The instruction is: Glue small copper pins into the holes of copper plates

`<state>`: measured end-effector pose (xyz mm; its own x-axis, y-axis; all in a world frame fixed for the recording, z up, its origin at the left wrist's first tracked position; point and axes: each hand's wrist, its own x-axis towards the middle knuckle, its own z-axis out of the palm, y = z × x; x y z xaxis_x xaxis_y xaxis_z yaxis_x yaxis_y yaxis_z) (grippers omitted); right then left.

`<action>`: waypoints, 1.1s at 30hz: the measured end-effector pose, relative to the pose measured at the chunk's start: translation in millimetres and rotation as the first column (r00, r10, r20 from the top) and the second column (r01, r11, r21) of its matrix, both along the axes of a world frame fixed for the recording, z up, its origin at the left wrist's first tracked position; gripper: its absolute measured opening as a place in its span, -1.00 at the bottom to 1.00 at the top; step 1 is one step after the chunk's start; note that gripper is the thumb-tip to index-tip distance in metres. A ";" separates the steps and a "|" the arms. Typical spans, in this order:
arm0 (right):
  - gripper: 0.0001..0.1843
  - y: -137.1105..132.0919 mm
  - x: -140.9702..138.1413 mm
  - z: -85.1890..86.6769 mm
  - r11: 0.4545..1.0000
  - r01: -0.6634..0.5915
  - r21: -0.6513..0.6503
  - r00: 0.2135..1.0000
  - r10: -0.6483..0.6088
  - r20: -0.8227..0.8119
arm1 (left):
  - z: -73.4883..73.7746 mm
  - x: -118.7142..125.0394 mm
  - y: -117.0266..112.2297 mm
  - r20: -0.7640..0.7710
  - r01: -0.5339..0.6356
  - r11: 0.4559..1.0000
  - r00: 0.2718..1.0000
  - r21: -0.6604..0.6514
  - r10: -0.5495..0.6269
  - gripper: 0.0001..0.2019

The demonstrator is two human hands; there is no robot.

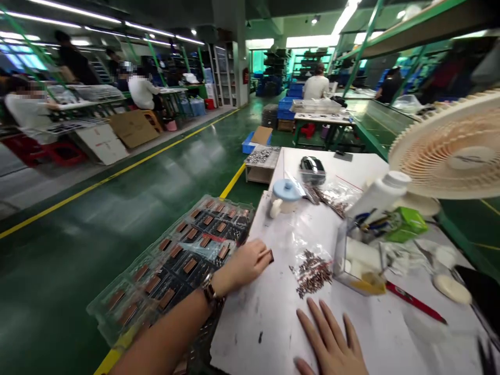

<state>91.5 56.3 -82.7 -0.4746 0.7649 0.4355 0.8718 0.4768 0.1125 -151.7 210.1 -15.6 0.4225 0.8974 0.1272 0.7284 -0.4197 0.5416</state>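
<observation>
My left hand (246, 264), with a watch on its wrist, is closed above the left edge of the white table (269, 317). A small brown copper-coloured piece (271, 255) pokes out from its fingertips; its exact kind is too small to tell. Flat on the tabletop lies my right hand (332, 341), fingers spread and holding nothing. Just beyond it is a pile of small copper-coloured metal parts (313, 273), partly in a clear plastic bag. Beside the table, under my left forearm, is a clear tray (128, 284) with copper-coloured blocks in its compartments.
A lidded cup (286, 195) stands near the left edge. To the right are a tool box (359, 276), a white bottle (378, 195), a red pen (416, 302), a green box (406, 224) and a large fan (449, 151). Several people sit at benches farther off.
</observation>
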 end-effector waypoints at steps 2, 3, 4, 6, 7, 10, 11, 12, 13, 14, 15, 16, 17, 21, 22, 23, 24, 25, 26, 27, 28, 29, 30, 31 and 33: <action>-0.36 1.4 0.4 9.5 1.000 0.014 -0.009 0.994 -0.013 0.112 | -1.9 10.4 -22.9 -0.067 0.131 0.991 0.989 0.010 -0.130 -0.81; -0.34 0.5 1.0 14.9 0.999 0.031 -0.025 0.990 -0.027 0.141 | -4.6 14.6 -29.7 -0.099 0.161 0.987 0.982 0.026 -0.158 -0.82; -0.33 -1.5 1.9 19.7 0.999 0.042 -0.033 0.988 -0.037 0.152 | -7.9 18.0 -33.5 -0.127 0.171 0.984 0.978 0.047 -0.164 -0.84; -0.33 -7.5 4.0 26.2 0.998 0.042 -0.047 0.986 -0.034 0.162 | -14.8 23.2 -34.8 -0.169 0.162 0.982 0.975 0.096 -0.144 -0.85; -0.33 -11.1 5.4 27.6 0.998 0.039 -0.053 0.986 -0.029 0.163 | -17.8 25.3 -33.7 -0.180 0.155 0.981 0.975 0.119 -0.132 -0.84; -0.35 -21.4 10.0 27.5 0.998 0.033 -0.062 0.985 -0.022 0.169 | -22.6 29.7 -30.2 -0.185 0.146 0.974 0.976 0.173 -0.113 -0.82; -0.35 -24.1 11.2 27.0 0.997 0.039 -0.066 0.985 -0.027 0.169 | -22.7 29.9 -29.4 -0.179 0.148 0.971 0.977 0.186 -0.115 -0.81; -0.36 -26.1 12.1 26.7 0.996 0.042 -0.073 0.986 -0.030 0.164 | -22.0 28.6 -28.4 -0.171 0.150 0.969 0.978 0.197 -0.117 -0.80; -0.36 -27.5 12.7 26.6 0.995 0.046 -0.089 0.988 -0.032 0.153 | -20.8 25.2 -26.8 -0.161 0.146 0.967 0.980 0.209 -0.114 -0.78; -0.36 -28.3 13.0 26.9 0.992 0.049 -0.114 0.990 -0.033 0.136 | -19.6 19.1 -24.3 -0.150 0.129 0.967 0.984 0.221 -0.097 -0.77; -0.36 -28.7 13.1 27.3 0.988 0.049 -0.144 0.993 -0.033 0.114 | -18.9 10.1 -20.8 -0.137 0.090 0.968 0.989 0.235 -0.059 -0.76; -0.36 -28.8 13.1 27.9 0.983 0.047 -0.175 0.995 -0.031 0.092 | -19.2 -1.8 -16.3 -0.122 0.027 0.968 0.992 0.249 0.004 -0.75; -0.36 -28.8 13.1 28.4 0.978 0.047 -0.202 0.997 -0.033 0.075 | -21.2 -16.2 -11.3 -0.107 -0.065 0.964 0.990 0.260 0.096 -0.73; -0.38 -28.9 13.9 27.5 0.973 0.057 -0.224 0.997 -0.045 0.055 | -53.6 -78.9 -2.5 -0.144 -0.449 0.872 0.866 0.196 0.478 -0.70; -0.39 -29.0 14.4 26.4 0.974 0.058 -0.220 0.998 -0.048 0.049 | -67.1 -90.6 -6.1 -0.184 -0.517 0.841 0.822 0.157 0.539 -0.71; -0.39 -29.1 14.8 25.2 0.975 0.056 -0.216 0.998 -0.049 0.040 | -81.3 -99.3 -11.9 -0.230 -0.573 0.811 0.779 0.118 0.584 -0.72; -0.39 -29.1 15.3 23.9 0.976 0.053 -0.211 0.998 -0.048 0.028 | -95.5 -104.9 -19.1 -0.275 -0.624 0.777 0.734 0.086 0.621 -0.72; -0.39 -29.0 15.8 22.7 0.977 0.048 -0.208 0.999 -0.045 0.018 | -108.8 -107.6 -26.6 -0.315 -0.668 0.742 0.692 0.063 0.650 -0.72; -0.38 -28.8 16.2 21.6 0.978 0.041 -0.203 0.999 -0.040 0.010 | -120.6 -108.0 -33.4 -0.349 -0.702 0.711 0.655 0.046 0.670 -0.71; -0.38 -28.6 16.6 20.8 0.980 0.034 -0.196 0.999 -0.034 0.005 | -130.4 -106.7 -38.5 -0.376 -0.727 0.686 0.626 0.035 0.683 -0.71; -0.38 -28.3 16.9 20.2 0.982 0.030 -0.185 1.000 -0.029 0.005 | -138.2 -104.3 -41.4 -0.396 -0.747 0.665 0.602 0.028 0.693 -0.71; -0.38 -28.0 17.1 19.7 0.985 0.027 -0.172 1.000 -0.026 0.007 | -143.9 -101.5 -42.1 -0.411 -0.762 0.647 0.583 0.021 0.701 -0.71; -0.38 -27.6 17.4 19.5 0.987 0.024 -0.157 1.000 -0.023 0.011 | -148.0 -98.6 -40.7 -0.422 -0.778 0.629 0.565 0.016 0.709 -0.70; -0.38 -27.2 17.6 19.4 0.990 0.022 -0.142 1.000 -0.020 0.017 | -150.6 -95.9 -37.8 -0.430 -0.794 0.608 0.545 0.012 0.720 -0.70; -0.38 -26.5 17.8 19.4 0.993 0.019 -0.118 0.999 -0.016 0.028 | -153.1 -91.5 -30.3 -0.440 -0.830 0.557 0.498 0.006 0.747 -0.68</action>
